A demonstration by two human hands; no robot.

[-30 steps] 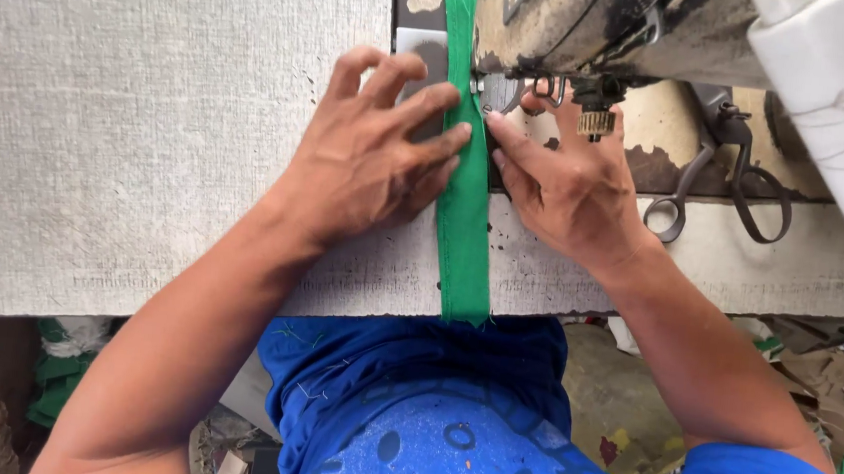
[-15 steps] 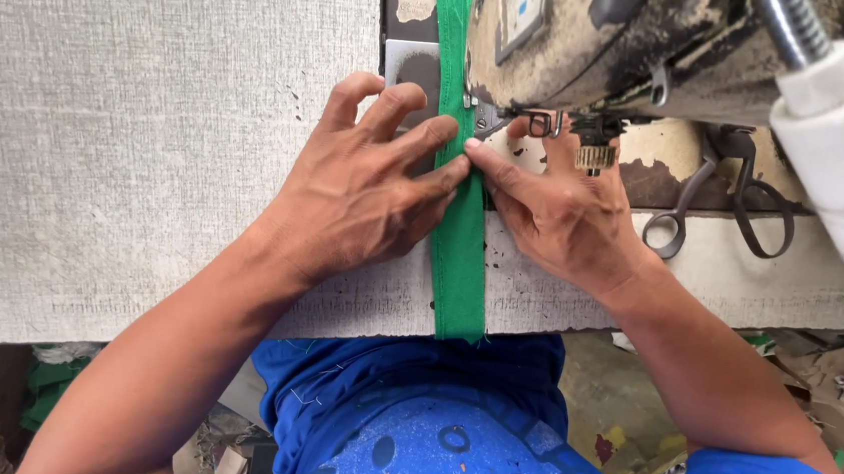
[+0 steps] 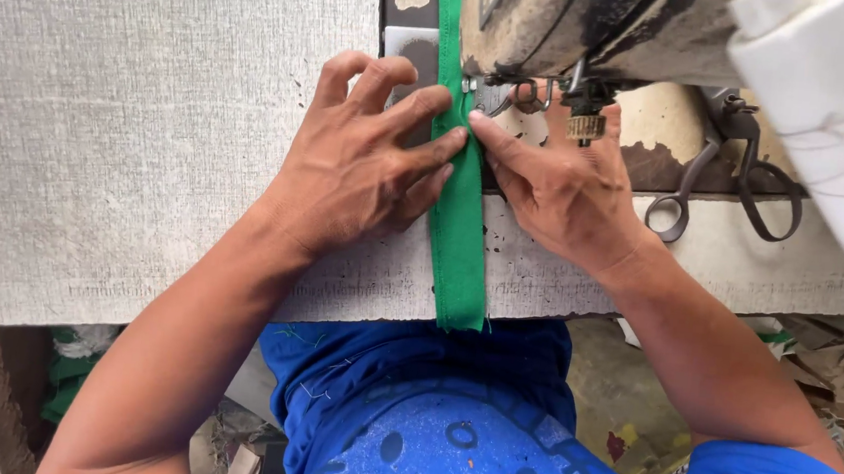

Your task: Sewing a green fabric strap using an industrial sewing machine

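A worker's two bare hands flank a green fabric strip (image 3: 458, 220) at an old sewing machine (image 3: 579, 29), seen from above. The strip lies flat on the grey cloth-covered desk (image 3: 128, 144), its long axis running straight from the desk's near edge, where its cut end hangs just over, away toward the presser foot under the machine head. The left hand (image 3: 357, 167) lies spread, fingertips pressing the strip's left edge. The right hand (image 3: 557, 182) lies on the opposite side, its forefinger touching the right edge near the needle. Neither grip closes around the strip; both are flat and pressing down. The hands are about equally close. Dark scissors (image 3: 717, 190) lie to the right, apart from both hands.
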